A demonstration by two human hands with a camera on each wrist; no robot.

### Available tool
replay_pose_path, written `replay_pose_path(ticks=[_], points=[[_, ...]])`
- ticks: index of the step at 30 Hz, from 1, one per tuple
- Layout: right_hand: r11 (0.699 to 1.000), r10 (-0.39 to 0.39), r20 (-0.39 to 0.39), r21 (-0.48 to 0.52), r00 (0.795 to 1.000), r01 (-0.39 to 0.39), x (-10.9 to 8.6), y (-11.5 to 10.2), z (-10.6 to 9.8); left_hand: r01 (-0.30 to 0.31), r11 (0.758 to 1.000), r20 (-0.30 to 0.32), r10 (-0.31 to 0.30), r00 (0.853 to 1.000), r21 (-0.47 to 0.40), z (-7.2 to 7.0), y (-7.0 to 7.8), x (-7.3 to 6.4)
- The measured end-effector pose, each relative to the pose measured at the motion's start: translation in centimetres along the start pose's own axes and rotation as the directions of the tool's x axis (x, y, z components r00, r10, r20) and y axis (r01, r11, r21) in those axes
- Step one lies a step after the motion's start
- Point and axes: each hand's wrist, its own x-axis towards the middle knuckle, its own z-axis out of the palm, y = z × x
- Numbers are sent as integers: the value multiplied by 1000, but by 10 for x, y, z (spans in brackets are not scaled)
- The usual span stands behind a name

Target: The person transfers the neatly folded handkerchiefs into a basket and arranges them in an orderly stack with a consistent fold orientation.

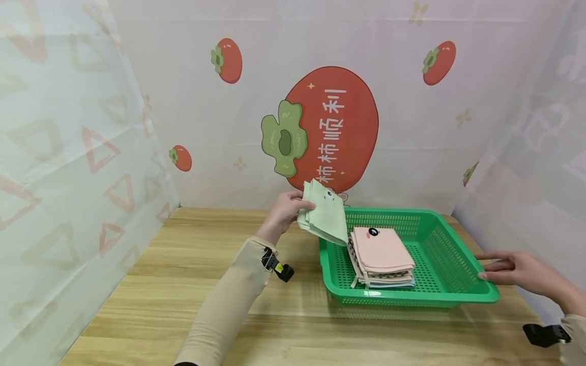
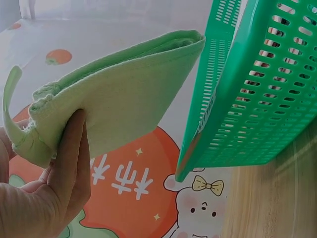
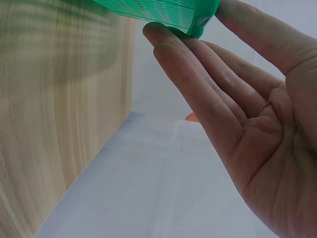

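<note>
My left hand point(image 1: 287, 207) pinches a folded light green towel point(image 1: 326, 213) by one edge, thumb on the face with a cartoon eye, fingers behind. In the left wrist view, a loop of fabric hangs from the towel's corner near the palm. The towel is raised at the left rim of a green plastic basket point(image 1: 458, 256), overlapping it in the head view. Inside the basket lies a stack of folded towels point(image 1: 383, 249), a pink one with a black eye on top. My right hand point(image 1: 522, 272) touches the basket's right rim with fingers nearly straight.
The basket stands on a wooden table point(image 1: 192, 274). Behind it hangs a white backdrop point(image 1: 393, 40) printed with persimmons, and similar sheets close off the left and right sides. A camera is strapped on each wrist.
</note>
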Motion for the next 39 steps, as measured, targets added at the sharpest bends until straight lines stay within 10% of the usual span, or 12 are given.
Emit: replay_pose_path(ticks=[39], points=[[1000,-1,-14,20,1000,2,0,2,1,74,997,45,-75,996,26,41,2,12]])
